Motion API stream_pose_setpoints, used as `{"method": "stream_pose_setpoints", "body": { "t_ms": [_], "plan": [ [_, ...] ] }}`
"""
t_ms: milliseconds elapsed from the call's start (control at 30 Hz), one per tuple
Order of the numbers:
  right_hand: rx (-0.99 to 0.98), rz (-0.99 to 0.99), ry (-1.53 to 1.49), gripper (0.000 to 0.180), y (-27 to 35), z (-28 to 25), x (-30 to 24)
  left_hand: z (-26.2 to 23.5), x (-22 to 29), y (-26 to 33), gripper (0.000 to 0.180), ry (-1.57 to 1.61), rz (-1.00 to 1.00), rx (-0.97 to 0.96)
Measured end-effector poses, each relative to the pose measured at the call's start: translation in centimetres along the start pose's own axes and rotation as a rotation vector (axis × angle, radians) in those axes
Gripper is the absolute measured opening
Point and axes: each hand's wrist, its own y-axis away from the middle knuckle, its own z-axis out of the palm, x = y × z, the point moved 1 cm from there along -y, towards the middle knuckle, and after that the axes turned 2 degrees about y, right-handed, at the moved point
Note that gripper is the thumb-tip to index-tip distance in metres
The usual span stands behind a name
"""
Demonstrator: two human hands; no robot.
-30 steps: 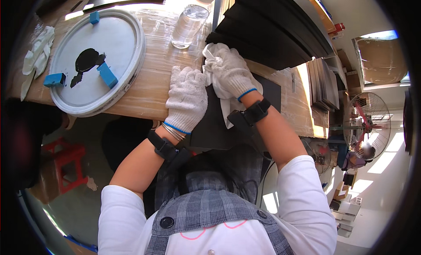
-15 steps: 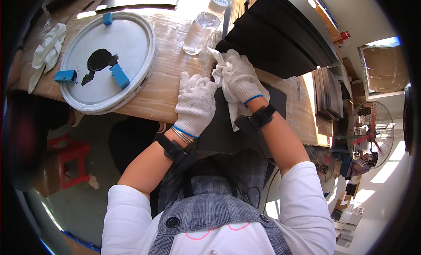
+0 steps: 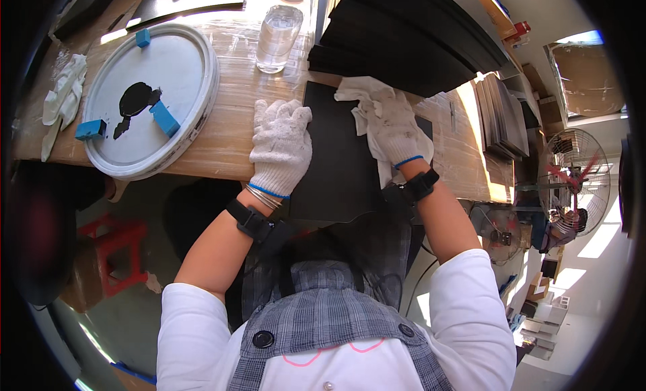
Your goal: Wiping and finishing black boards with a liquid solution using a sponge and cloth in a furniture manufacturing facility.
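Black sheet (image 3: 336, 162), flat and rectangular, lay on the wooden worktop (image 3: 215, 139) with its near edge hanging over the front, directly before the person. Behind it rose one large stack of similar black sheets (image 3: 410, 38), and a second, smaller stack (image 3: 501, 115) stood further right. One round white lid (image 3: 151, 98) sat to the left, carrying a dark smear and three blue blocks, one of them at (image 3: 163, 118). One clear glass (image 3: 277, 38) stood beside the lid.

Judging by the pose, wiping was under way on the sheet's upper right corner; how much of the surface had been covered cannot be told. Two gloved hands worked: the left hand (image 3: 281, 145) lay flat with its grip spread, pressing the sheet's left edge down; the right hand (image 3: 393, 125) had its grip closed over one white cloth (image 3: 360, 95), bunched against the sheet. One spare pair of white gloves (image 3: 64, 102) lay at the far left.
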Motion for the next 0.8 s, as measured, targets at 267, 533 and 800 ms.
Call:
{"method": "stream_pose_setpoints", "body": {
  "t_ms": [267,533,800],
  "plan": [
    [-0.188,-0.078,0.148,0.035,5.7,-0.9,-1.9,-0.2,0.0,0.1,0.032,-0.046,0.022,-0.026],
    [-0.025,0.339,-0.517,0.039,2.3,-1.7,7.5,0.1,0.2,0.2,0.031,-0.069,0.021,-0.023],
    [-0.121,-0.619,-0.166,0.022,9.9,-1.7,-6.0,1.0,-0.7,0.0,0.034,-0.048,0.037,-0.035]
  ]
}}
